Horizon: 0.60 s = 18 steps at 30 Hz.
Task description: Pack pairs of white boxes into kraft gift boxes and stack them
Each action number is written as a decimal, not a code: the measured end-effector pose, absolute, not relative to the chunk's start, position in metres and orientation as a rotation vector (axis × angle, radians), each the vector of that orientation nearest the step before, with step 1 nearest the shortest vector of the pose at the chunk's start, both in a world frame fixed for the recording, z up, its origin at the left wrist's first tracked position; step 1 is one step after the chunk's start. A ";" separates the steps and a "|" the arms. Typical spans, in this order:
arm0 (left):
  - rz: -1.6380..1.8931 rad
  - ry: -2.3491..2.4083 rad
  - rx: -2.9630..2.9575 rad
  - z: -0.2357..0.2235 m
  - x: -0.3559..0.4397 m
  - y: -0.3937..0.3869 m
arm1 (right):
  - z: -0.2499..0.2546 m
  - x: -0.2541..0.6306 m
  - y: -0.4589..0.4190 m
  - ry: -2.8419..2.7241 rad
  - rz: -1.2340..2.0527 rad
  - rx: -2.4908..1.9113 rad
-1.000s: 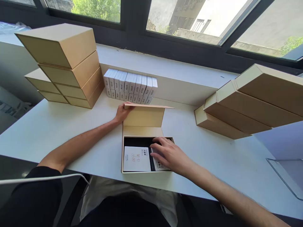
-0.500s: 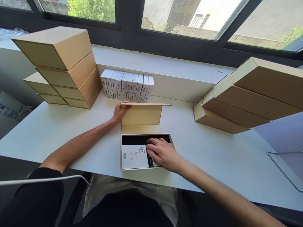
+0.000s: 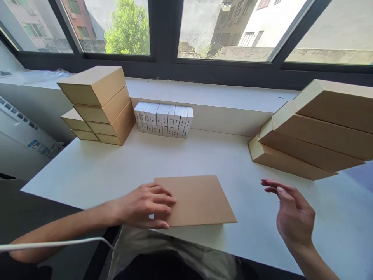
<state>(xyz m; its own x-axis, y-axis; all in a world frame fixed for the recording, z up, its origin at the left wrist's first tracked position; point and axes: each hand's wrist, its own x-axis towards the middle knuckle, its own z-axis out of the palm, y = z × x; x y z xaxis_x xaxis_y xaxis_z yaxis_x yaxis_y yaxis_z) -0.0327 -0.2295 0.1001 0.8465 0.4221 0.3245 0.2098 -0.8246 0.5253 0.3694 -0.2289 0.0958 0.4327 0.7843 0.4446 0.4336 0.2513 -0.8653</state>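
In front of me a brown cardboard gift box (image 3: 198, 200) lies with its lid down, so whatever is inside is hidden. My left hand (image 3: 151, 206) rests on the lid's left part, fingers spread and flat, gripping nothing. Off to the right, my right hand (image 3: 294, 217) hovers above the white table, apart from the box. Its fingers are extended and slightly bent, thumb near them, with nothing held. Nearest to that hand is the stack of brown boxes (image 3: 309, 136) on the right.
Several brown boxes (image 3: 107, 105) are stacked at the back left. Beside them, small white boxes (image 3: 164, 118) stand in two layers against the ledge. Behind runs a white windowsill (image 3: 210, 91). A white cable (image 3: 58, 243) crosses the lower left, over my left arm.
The box lid has swung down and now covers the white package inside. My left hand has come down onto it. My right hand has left the box and moved right. The view has tilted up.
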 end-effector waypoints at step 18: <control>0.279 2.005 2.203 0.075 -0.163 -0.309 | 0.023 0.379 -0.168 -1.291 0.727 -1.560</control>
